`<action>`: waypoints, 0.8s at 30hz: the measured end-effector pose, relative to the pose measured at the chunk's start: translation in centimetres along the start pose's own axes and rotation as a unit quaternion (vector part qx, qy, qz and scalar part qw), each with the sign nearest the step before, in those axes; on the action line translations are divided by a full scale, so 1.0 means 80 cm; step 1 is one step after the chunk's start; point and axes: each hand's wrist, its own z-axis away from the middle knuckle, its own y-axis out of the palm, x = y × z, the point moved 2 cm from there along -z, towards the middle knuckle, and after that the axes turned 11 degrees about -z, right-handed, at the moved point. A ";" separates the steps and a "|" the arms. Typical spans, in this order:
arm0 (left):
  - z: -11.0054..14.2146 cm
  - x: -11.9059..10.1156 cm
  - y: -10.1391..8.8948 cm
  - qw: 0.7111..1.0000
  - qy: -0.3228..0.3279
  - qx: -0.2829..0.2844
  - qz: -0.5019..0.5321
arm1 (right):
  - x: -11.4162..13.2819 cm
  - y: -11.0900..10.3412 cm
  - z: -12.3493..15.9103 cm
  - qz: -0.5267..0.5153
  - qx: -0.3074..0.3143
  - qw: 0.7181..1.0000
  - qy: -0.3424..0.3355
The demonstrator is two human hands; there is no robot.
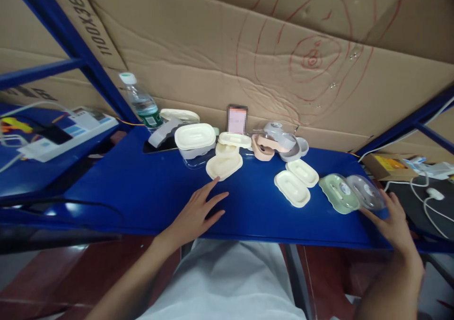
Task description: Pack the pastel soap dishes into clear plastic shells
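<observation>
Left hand: fingers spread, nothing held, index fingertip at the near edge of a cream oval plastic lid. Right hand: half open at a translucent grey oval plastic case on the blue table; grip unconfirmed.

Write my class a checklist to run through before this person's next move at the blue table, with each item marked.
1. Left hand free: ok; fingers spread, nothing held, index fingertip at the near edge of a cream dish.
2. Right hand gripping the clear-topped grey dish: cannot tell; the fingers are at its right edge.
3. Green dish on the table: ok; beside the grey one.
4. Rear-left dishes unstacked: not ok; a white tray sits on a grey base.
5. Bottle capped: ok.
</observation>
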 end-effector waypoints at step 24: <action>-0.040 0.109 -0.068 0.958 -0.183 -0.009 -0.223 | 0.373 0.077 -0.018 -0.181 0.297 0.902 -0.256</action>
